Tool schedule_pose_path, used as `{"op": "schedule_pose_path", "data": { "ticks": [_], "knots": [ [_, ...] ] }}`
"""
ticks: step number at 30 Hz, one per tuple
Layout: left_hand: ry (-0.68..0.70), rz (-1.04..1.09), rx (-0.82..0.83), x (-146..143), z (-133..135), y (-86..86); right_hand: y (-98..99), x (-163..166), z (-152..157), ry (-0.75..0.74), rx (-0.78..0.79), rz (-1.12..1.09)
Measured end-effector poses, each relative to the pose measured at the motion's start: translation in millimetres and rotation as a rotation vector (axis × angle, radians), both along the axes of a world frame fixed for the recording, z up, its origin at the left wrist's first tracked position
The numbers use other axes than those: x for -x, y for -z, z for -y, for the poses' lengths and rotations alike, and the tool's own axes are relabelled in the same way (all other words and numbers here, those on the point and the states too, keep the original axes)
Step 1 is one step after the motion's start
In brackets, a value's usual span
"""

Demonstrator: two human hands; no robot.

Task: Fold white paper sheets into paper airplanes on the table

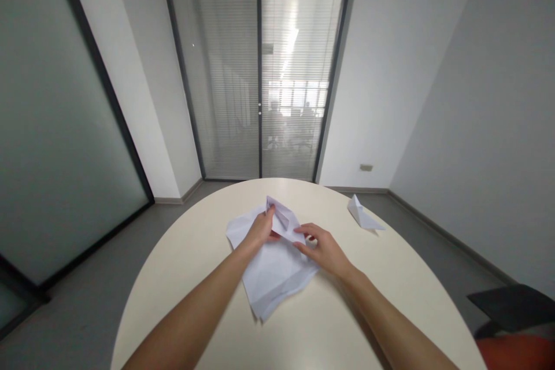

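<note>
A small stack of white paper sheets (274, 277) lies on the round cream table (329, 324) in front of me. On top of it sits a partly folded white paper shape (284, 217) with raised flaps. My left hand (260, 230) pinches the left side of this folded paper, fingers closed on it. My right hand (323, 250) grips its right edge between thumb and fingers. Both forearms reach in from the bottom of the view.
A finished folded white paper boat (362, 214) rests at the table's far right edge. A dark chair with a red seat (511, 324) shows at the bottom right. Glass sliding doors with blinds (260, 87) stand beyond the table.
</note>
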State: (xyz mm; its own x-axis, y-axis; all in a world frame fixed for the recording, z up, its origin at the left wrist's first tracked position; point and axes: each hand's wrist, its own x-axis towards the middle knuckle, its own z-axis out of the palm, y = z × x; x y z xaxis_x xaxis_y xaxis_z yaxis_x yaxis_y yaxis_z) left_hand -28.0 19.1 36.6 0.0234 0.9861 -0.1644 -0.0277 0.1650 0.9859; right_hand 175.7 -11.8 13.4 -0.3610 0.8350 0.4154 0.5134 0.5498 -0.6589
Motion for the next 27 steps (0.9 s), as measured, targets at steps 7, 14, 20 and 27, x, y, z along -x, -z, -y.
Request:
{"op": "schedule_pose_path", "data": {
  "ticks": [7,14,20,27],
  "knots": [
    [-0.155,-0.098,-0.331,6.0,-5.0,-4.5,14.2,0.6,-10.5,0.008,0.168,-0.180],
    [-0.122,-0.032,-0.337,5.5,5.0,-16.0,6.0,-1.4,-11.5,-0.023,0.403,-0.336],
    [-0.125,-0.022,-0.405,4.5,11.8,-23.6,0.4,-3.4,-9.1,-0.087,0.440,-0.449],
    [-0.018,0.076,-0.456,-2.0,14.0,-20.9,2.3,-3.6,-9.2,0.034,0.309,-0.348]
  ]
}}
